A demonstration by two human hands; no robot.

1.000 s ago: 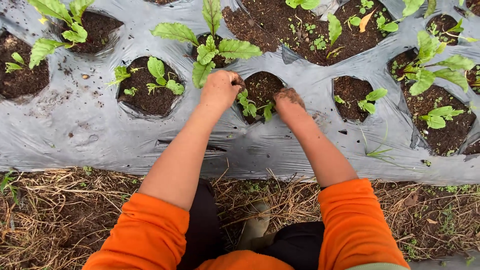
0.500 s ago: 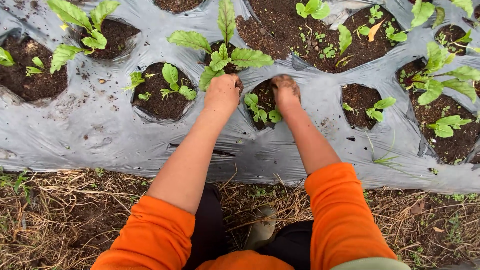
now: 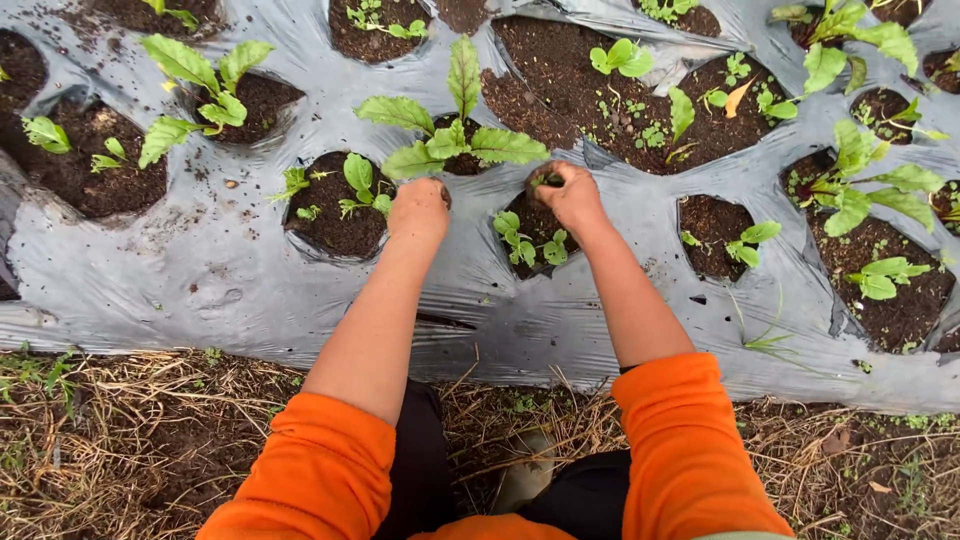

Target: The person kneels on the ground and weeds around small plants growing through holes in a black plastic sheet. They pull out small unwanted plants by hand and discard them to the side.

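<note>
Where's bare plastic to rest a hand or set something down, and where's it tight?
Free: the wide strip of grey plastic sheet between the planting holes and the straw edge, left of the left hand. Crowded: around the right hand, where the seedling hole and big-leafed plant sit close.

Your right hand point(image 3: 572, 196) pinches a small green sprig point(image 3: 547, 181) at the far rim of a soil hole point(image 3: 535, 235) in the grey plastic sheet point(image 3: 200, 290). Your left hand point(image 3: 420, 208), fisted, rests on the sheet beside a leafy seedling point(image 3: 455, 140).
</note>
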